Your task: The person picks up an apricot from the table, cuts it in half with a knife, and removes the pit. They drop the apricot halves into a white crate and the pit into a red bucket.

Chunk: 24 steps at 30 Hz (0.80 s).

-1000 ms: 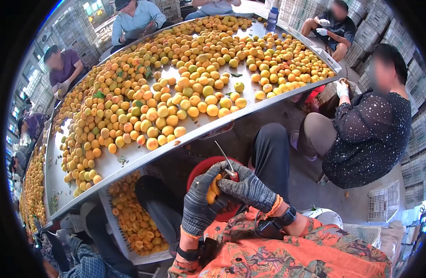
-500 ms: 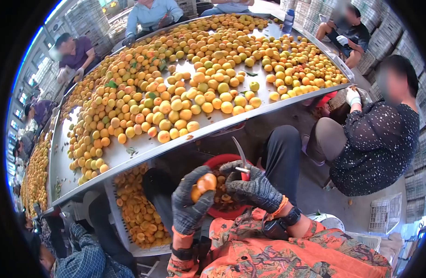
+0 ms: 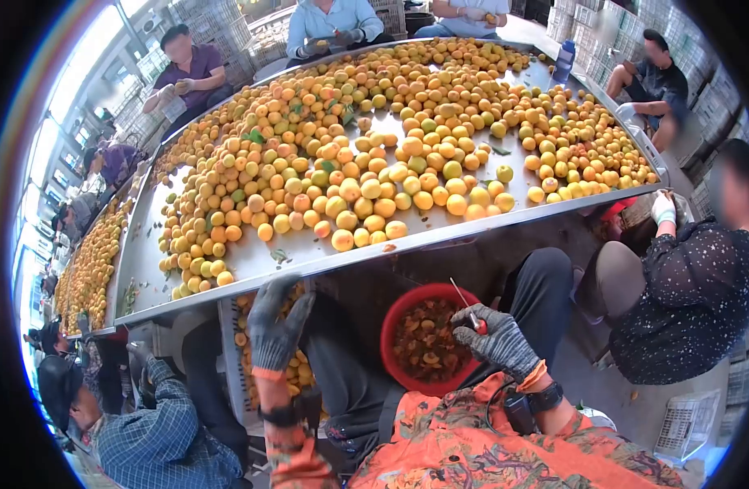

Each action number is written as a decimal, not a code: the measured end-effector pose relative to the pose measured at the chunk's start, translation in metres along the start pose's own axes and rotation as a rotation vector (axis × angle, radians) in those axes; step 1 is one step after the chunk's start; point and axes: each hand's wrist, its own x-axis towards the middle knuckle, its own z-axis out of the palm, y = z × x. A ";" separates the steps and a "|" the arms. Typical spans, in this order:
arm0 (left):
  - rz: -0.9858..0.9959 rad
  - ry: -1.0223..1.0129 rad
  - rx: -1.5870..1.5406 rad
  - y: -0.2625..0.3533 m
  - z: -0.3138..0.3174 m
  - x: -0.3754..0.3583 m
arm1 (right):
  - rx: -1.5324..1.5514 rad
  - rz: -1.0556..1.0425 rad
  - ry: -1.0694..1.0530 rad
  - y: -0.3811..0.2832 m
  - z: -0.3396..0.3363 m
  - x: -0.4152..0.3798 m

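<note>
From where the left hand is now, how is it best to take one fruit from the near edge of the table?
Probably grip the round apricot across its middle, from above. It sits apart on the table; the open left hand is just below.

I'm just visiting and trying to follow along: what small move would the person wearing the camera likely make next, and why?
Probably reach the left hand up to the table edge for a fresh apricot. That hand is open and looks empty above the white crate, while the right hand holds the knife ready over the red bowl.
</note>
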 end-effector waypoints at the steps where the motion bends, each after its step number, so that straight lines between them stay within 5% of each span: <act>1: -0.055 -0.049 -0.014 -0.001 0.016 0.021 | -0.028 -0.018 0.012 -0.004 0.000 -0.002; 4: -0.090 -0.104 0.149 -0.042 0.080 0.075 | -0.078 -0.132 0.109 -0.002 0.000 -0.010; 8: -0.333 -0.536 0.484 -0.031 0.109 0.128 | -0.101 -0.081 0.150 0.003 -0.010 -0.021; 12: -0.317 -0.453 0.374 -0.060 0.130 0.119 | -0.136 -0.045 0.171 0.016 -0.017 -0.026; 16: 0.018 0.077 -0.093 -0.055 0.121 0.091 | 0.173 0.074 0.121 0.009 -0.015 -0.028; 18: -0.064 0.053 -0.651 -0.015 0.105 0.072 | 0.195 0.045 0.076 0.000 -0.013 -0.025; 19: -0.066 0.045 -0.654 -0.003 0.103 0.062 | 0.209 0.002 0.025 -0.005 -0.012 -0.022; 21: -0.379 -0.306 -1.589 0.018 0.099 0.040 | 0.097 -0.149 0.045 -0.011 -0.006 -0.012; 22: -0.379 -0.312 -1.590 0.036 0.096 0.030 | -0.016 -0.305 0.062 -0.015 -0.001 -0.006; 24: -0.532 -0.356 -1.918 0.069 0.095 0.011 | -0.085 -0.284 0.107 -0.029 0.009 0.002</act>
